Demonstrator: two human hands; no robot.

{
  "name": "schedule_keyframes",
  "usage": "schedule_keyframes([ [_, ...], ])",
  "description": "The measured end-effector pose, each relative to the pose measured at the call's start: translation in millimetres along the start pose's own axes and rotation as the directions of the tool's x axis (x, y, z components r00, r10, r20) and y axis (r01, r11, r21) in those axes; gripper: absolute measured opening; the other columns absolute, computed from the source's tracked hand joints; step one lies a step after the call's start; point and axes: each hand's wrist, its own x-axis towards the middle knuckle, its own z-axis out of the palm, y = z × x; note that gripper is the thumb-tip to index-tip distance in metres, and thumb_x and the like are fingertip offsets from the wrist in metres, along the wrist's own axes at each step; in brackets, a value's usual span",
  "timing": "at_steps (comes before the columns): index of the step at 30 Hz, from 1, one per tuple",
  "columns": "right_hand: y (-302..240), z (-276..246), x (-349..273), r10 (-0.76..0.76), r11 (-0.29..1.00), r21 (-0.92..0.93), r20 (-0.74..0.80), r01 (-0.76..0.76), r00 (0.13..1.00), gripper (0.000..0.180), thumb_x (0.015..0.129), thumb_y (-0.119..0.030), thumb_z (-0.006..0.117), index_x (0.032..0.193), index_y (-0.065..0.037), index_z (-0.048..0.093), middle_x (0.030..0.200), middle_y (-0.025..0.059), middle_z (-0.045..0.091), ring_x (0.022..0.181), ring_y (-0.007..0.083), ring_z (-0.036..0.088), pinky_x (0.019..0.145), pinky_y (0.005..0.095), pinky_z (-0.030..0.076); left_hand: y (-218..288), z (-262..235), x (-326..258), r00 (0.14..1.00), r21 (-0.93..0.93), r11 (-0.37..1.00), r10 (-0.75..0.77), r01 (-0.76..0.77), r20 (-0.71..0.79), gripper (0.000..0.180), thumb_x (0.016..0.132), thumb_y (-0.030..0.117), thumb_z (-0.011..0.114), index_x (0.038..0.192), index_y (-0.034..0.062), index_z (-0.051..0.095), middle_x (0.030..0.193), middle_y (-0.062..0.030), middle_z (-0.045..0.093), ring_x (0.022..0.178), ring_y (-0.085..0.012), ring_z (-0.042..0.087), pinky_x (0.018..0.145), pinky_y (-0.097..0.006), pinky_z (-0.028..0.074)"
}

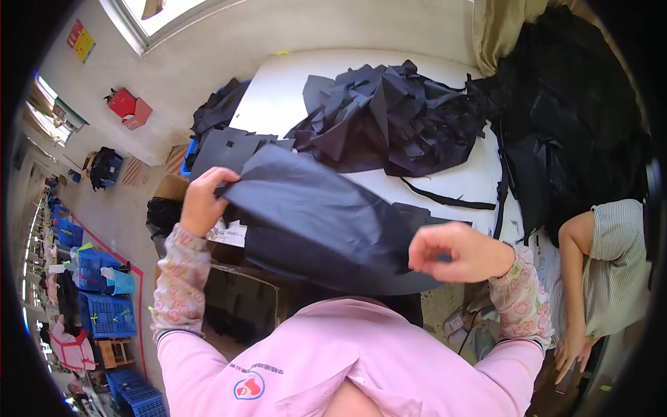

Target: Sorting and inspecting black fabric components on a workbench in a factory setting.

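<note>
fabric heap on table, behind held cloth piece; co-worker right

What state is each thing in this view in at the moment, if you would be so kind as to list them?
Left hand: shut on the dark fabric piece, gripping its upper corner.
Right hand: shut, pinching the fabric's lower right edge.
Dark fabric piece: lifted, spread between both hands.
Pile of dark cut pieces: heaped loosely on the table.
White table: partly covered.
Blue crates: on the floor, holding items.
</note>
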Motion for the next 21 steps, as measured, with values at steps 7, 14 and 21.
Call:
schedule_keyframes([
  [7, 38, 30, -16, 0.057, 0.974, 0.217, 0.030, -0.063, 0.998, 0.017, 0.088, 0.000, 0.062, 0.105, 0.001, 0.060, 0.096, 0.0055, 0.066, 0.090, 0.0127, 0.064, 0.080, 0.0285, 0.053, -24, -36, -56, 0.899, -0.123, 0.923, -0.315, 0.365, 0.303, 0.009, 0.080, 0.002, 0.070, 0.087, -0.0019, 0.065, 0.069, -0.0051, 0.062, 0.066, -0.0091, 0.057, 0.063, -0.025, 0.047],
  [14, 63, 104, 72, -0.108, 0.994, 0.030, 0.026, 0.107, 0.994, 0.051, 0.085, -0.015, 0.075, 0.128, -0.005, 0.050, 0.102, 0.0136, 0.065, 0.082, 0.0207, 0.066, 0.073, 0.0293, 0.054, 62, -43, 13, 0.963, -0.221, 0.948, -0.187, 0.229, 0.195, 0.015, 0.084, 0.009, 0.070, 0.082, 0.0010, 0.058, 0.066, 0.0044, 0.043, 0.063, -0.0047, 0.038, 0.056, -0.023, 0.032],
  [21, 44, 149, 155, -0.300, 0.951, -0.052, -0.394, 0.305, 0.869, 0.088, 0.078, -0.031, 0.083, 0.146, -0.006, 0.033, 0.134, 0.0189, 0.048, 0.108, 0.0307, 0.062, 0.087, 0.0381, 0.054, 101, -72, 53, 0.994, -0.397, 0.913, -0.112, 0.096, -0.017, 0.005, 0.077, -0.002, 0.056, 0.081, 0.0004, 0.054, 0.068, 0.0030, 0.042, 0.066, -0.0059, 0.036, 0.058, -0.024, 0.031],
])
